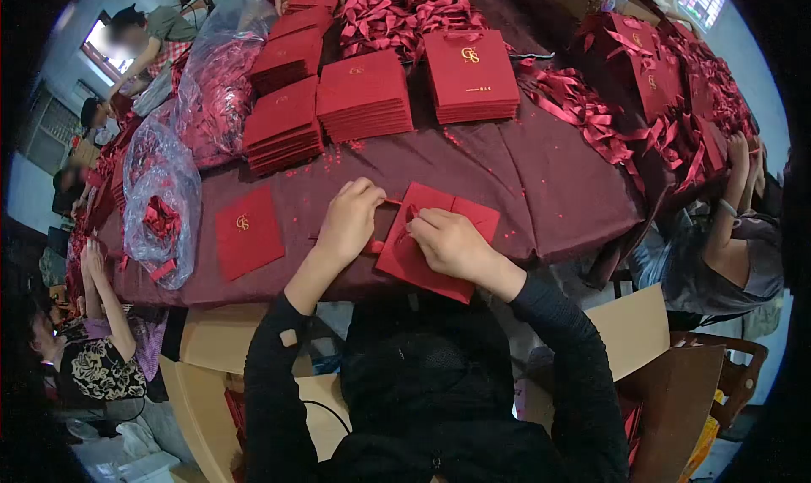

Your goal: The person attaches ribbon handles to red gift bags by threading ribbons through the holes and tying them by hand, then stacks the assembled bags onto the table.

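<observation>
Left hand [353, 218]: raised palm-down, fingers pinching a red ribbon [391, 201] | right hand [449, 240]: angled inward over the red bag [438, 240], fingertips closed on its ribbon | bag: lying tilted on the cloth-covered bench [338, 273] | forearms: converging from both sides

So the red folded piece [469, 215] under the fingers looks like matt, smooth card, and the ribbon [394, 201] between them is shiny, satiny cloth. Past the fingertips, the stacks [365, 98] have metallic-looking gold print. Tablecloth [473, 166] around them: dull, wrinkly fabric. Bag [162, 204] left of them: glossy, crinkled clear plastic.
</observation>
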`<state>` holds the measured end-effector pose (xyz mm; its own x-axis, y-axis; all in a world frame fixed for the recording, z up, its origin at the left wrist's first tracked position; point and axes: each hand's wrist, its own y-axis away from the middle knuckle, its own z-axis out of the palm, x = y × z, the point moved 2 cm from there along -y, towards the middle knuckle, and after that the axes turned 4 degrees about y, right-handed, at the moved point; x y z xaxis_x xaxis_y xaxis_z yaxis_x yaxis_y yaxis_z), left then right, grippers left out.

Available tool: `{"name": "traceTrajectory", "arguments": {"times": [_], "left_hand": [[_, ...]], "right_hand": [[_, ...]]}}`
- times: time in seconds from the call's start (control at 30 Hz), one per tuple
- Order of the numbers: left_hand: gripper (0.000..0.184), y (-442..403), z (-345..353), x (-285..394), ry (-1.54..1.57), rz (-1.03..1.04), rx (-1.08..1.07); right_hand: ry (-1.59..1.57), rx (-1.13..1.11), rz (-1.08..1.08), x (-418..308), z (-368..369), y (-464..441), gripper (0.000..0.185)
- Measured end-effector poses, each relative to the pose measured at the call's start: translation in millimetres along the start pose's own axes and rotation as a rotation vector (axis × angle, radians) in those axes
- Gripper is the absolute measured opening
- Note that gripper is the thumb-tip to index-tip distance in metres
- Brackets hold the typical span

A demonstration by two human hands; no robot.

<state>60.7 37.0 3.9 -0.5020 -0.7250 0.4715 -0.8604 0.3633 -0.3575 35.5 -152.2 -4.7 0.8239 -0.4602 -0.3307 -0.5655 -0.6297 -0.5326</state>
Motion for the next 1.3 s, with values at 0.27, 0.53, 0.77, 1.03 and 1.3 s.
{"name": "traceTrajectory", "arguments": {"times": [0.27,0.53,0.77,1.03,1.3], "left_hand": [[0.010,-16,-1,-12,-0.052,0.004,0.093],[0.025,-4,-20,13,-0.223,-0.050,0.293],[0.020,57,-75,152,-0.155,1.324,0.519],[0.026,1,-5,68,-0.191,0.280,0.025],[0.066,4,10,54,-0.498,-0.187,0.022]], "right_hand": [[0.014,0.119,-0.045,-9,-7,-1,0.023],[0.575,-0.214,-0.051,-63,-14,35,0.049],[-0.320,0.321,0.301,-60,-109,-29,0.030],[0.274,0.639,0.651,149,-83,-18,0.016],[0.663,0.200,0.697,261,-101,5,0.018]]}}
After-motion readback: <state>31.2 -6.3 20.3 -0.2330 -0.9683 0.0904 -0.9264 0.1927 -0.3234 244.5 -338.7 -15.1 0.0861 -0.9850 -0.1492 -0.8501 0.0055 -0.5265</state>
